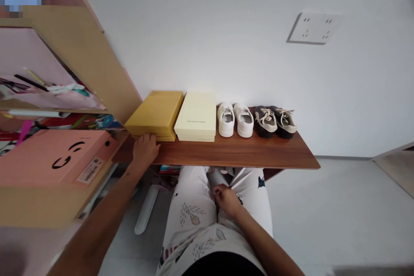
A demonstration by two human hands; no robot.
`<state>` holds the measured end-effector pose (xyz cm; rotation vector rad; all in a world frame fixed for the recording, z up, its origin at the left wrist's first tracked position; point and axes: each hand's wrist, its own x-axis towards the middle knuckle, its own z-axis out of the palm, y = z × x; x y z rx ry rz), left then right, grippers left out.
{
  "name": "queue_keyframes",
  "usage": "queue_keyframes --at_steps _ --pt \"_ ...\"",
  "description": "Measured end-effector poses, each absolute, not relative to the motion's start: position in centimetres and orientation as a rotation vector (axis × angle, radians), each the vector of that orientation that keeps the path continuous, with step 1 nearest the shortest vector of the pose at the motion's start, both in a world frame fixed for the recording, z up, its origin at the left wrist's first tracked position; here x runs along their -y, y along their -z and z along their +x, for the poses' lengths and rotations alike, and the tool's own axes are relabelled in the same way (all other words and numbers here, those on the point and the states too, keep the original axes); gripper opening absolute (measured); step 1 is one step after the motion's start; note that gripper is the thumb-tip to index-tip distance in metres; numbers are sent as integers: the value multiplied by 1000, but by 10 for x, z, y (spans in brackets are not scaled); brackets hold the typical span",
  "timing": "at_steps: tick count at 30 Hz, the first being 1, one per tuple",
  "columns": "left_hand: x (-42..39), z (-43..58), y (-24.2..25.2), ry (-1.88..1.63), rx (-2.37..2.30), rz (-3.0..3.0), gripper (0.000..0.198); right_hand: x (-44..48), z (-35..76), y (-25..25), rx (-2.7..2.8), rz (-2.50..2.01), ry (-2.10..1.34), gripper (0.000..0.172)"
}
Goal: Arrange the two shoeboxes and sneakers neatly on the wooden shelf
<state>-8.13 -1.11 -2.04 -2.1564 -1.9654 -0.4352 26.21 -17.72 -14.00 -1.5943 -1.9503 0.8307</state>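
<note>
My left hand (145, 151) rests at the front of a mustard-yellow shoebox (158, 112). Its fingertips touch the box's front side near the left corner, and the thumb stands apart on the right. The box is closed and lies on a reddish-brown wooden board (233, 153). Beside it is a closed cream shoebox (197, 114) with dark lettering on the lid. My right hand (226, 199) hangs over my lap, below the board's front edge. Its fingers are loosely curled, with nothing visible in them.
Right of the boxes stand white shoes (226, 120) and black-and-beige shoes (265, 121), each a pair. A pink box (54, 157) sits on a cluttered shelf at left. The board backs onto a white wall with a socket panel (315, 29).
</note>
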Motion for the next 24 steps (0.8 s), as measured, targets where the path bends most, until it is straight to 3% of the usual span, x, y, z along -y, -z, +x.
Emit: queue_keyframes --at_steps 7,12,15,18,21,24 --pt "-3 23 29 1819 2490 -2148 42 58 251 46 1243 -1498 -718 35" --pt "-14 58 24 2353 2650 -1605 61 -7 234 20 969 -1506 -1113 44" --pt "-2 68 -1 2303 2240 -1739 60 -6 224 31 743 -1340 -1344 40" --pt "16 85 -33 1981 1788 -1969 57 8 212 44 630 -1245 -1550 31" --pt "33 101 -48 1773 1440 -2258 66 21 211 48 738 -1235 -1435 18" --pt "46 98 -29 1733 1302 -2514 73 31 232 42 591 -1170 -1309 25"
